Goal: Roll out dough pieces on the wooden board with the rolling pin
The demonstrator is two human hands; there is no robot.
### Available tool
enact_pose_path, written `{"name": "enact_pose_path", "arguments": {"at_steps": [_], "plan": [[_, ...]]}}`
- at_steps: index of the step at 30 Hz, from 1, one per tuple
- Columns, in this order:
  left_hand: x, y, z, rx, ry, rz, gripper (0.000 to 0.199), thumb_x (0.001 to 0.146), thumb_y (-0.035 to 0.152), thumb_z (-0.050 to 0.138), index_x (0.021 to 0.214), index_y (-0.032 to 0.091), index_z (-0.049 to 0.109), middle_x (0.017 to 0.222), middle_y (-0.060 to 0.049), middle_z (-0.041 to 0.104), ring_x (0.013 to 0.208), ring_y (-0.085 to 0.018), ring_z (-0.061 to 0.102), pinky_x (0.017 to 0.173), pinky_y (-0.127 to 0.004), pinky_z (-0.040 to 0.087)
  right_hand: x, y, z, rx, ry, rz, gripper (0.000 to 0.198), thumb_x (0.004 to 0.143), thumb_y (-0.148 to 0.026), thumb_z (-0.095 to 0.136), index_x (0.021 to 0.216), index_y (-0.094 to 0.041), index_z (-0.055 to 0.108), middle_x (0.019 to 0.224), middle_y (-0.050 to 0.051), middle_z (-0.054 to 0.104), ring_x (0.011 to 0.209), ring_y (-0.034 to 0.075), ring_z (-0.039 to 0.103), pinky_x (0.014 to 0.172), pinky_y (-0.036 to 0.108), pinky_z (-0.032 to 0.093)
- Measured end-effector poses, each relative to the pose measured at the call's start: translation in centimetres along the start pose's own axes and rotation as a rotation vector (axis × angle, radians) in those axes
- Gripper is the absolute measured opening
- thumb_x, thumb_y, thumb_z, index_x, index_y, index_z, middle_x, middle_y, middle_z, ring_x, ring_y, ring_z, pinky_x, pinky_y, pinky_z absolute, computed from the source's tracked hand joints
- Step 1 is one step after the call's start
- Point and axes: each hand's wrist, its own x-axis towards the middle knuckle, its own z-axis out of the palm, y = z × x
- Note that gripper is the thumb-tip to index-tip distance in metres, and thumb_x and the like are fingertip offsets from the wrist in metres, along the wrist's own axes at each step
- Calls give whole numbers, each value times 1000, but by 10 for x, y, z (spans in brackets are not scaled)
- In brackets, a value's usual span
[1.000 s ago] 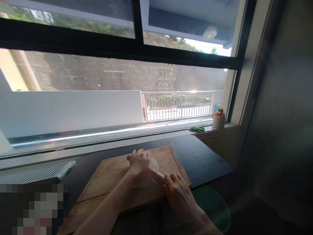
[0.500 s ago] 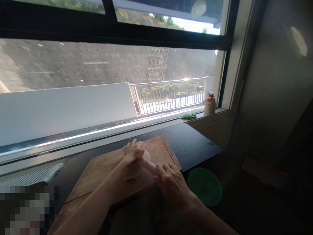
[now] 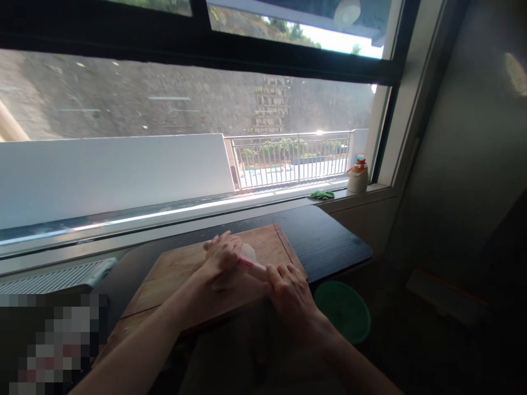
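A pale rolling pin (image 3: 256, 269) with a pink stretch lies slantwise over a wooden board (image 3: 263, 238). Around its near right end my right hand (image 3: 290, 288) is closed. My left hand (image 3: 224, 253) rests over the far left part of the pin, its fingers bent forward; the palm side is hidden. Just beyond the pin, a flat whitish piece of dough (image 3: 248, 252) shows on the board. The left hand and the pin cover part of it.
The board lies on a dark table (image 3: 325, 236) below a window. A green basin (image 3: 342, 312) stands lower right of the table. On the sill are a green cloth (image 3: 321, 195) and a whitish bottle (image 3: 357, 178). A ribbed white rack (image 3: 78, 274) is at left.
The camera view has shifted slightly. Both hands stay on the rolling pin, which has moved a little nearer, and more of the dough now shows beyond it.
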Motion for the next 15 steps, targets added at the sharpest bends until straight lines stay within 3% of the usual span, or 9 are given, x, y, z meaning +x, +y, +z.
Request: {"name": "enact_pose_path", "arguments": {"at_steps": [5,11,15], "plan": [[-4,-9,3,30,10,69,47,91,27,24,116,19,63,131,-3,57,132,-24,36,110,-42,24,3,10,-2,62,26,-31,20,92,-28,47,109,-22,55,99,3,59,94,20,49,86,31,36],[46,19,-11,33,-168,-3,30,89,30,40,104,24,65,115,-5,64,115,-25,52,96,-43,40,13,33,-9,27,43,18,20,95,-33,42,103,-23,57,95,3,59,90,19,48,81,30,35],[72,40,-17,13,-213,1,32,89,36,51,114,17,57,115,-8,59,101,-20,58,86,-42,49,20,43,-9,-9,48,56,21,95,-33,40,98,-23,59,93,2,59,89,18,49,80,29,35]]}}
